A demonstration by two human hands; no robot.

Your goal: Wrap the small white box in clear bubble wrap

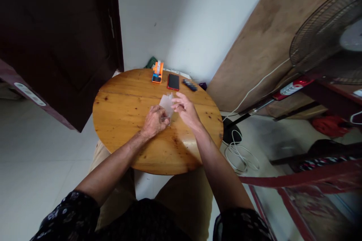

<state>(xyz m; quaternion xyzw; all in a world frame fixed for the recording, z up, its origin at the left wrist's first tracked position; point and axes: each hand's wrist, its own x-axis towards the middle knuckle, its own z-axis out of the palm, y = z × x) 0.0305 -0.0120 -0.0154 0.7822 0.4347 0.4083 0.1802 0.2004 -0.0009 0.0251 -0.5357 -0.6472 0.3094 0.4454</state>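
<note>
A small, whitish, partly see-through plastic pouch or sheet [166, 102] is between my hands, over the middle of the round wooden table [118, 109]. My left hand [155, 121] has its fingers curled in on the pouch's lower left edge and grips it there. On the other side my right hand [185, 109] is held with fingers apart, the tips close to the pouch's right edge. Whether those tips touch it I cannot make out. Part of the pouch's lower end is hidden by my left fingers.
At the table's back are an orange and blue tape dispenser [157, 72], a red-edged phone [173, 82] and a dark, blurred-out object [189, 85]. A standing fan [333, 37] and a coiled white cable [240, 154] are to the right. A dark door [62, 37] stands left.
</note>
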